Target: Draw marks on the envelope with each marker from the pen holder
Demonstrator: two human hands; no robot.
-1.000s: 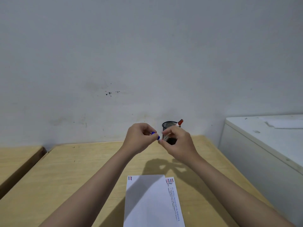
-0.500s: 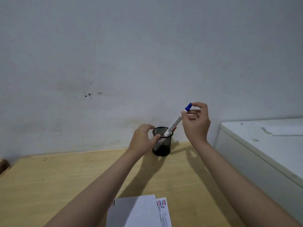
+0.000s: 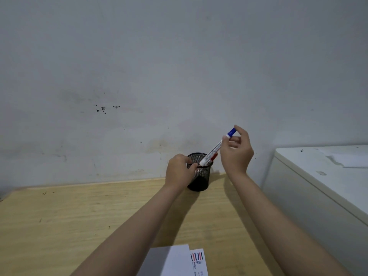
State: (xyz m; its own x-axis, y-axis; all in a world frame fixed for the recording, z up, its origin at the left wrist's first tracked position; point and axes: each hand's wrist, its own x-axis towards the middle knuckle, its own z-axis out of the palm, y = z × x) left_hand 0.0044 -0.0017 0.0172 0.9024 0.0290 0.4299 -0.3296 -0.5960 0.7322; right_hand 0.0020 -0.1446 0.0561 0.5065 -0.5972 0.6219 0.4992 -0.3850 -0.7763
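The right hand [image 3: 237,154] pinches the blue-capped marker [image 3: 216,148] near its cap, fingers loosely spread around it; the marker tilts, its lower end at the rim of the black mesh holder [image 3: 200,176]. The left hand [image 3: 178,171] grips the holder's left rim, thumb over the edge. A red marker [image 3: 214,156] shows inside. The holder stands at the table's [image 3: 79,216] far edge; the envelope [image 3: 173,261] lies near, well apart.

A wooden table [image 3: 59,226] meets a stained grey wall [image 3: 159,66], beside a white cabinet [image 3: 318,186].
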